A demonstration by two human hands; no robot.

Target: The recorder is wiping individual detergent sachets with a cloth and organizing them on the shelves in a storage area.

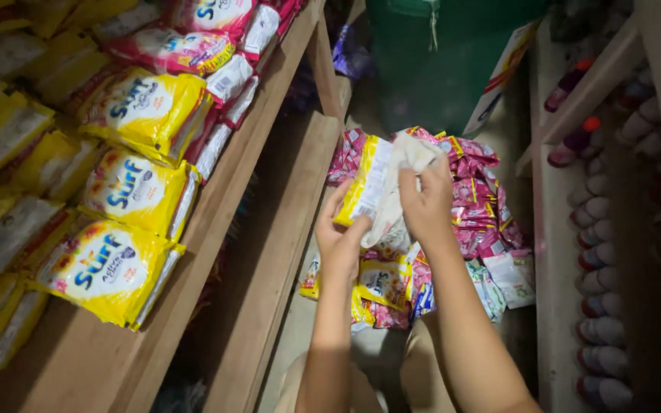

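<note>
Head view, looking down into a narrow aisle between shelves.

I have both hands up at frame centre, close together on one strip of yellow sachets [369, 183]. My left hand [340, 239] pinches the strip's lower end, thumb and fingers closed on the bottom edge. My right hand [426, 205] is closed round a pale, crumpled piece at the strip's upper end; whether that is the strip's white backing or a separate wrapper I cannot tell.

The strip's long axis runs nearly upright in frame, leaning a little right at the top. Its yellow face turns left, toward the wooden shelf [269, 229]. It lies between the two hands, so neither is nearer; the left takes the low end, the right the high end.

Behind and below the hands, centre right: a heap of pink sachet strips [480, 206], with more yellow and pink packets [384, 281] loose on the floor.

Left half of frame: yellow detergent pouches [128, 191] stacked on the sloping shelf. Far right: rows of capped bottles [598, 229], dim.
</note>
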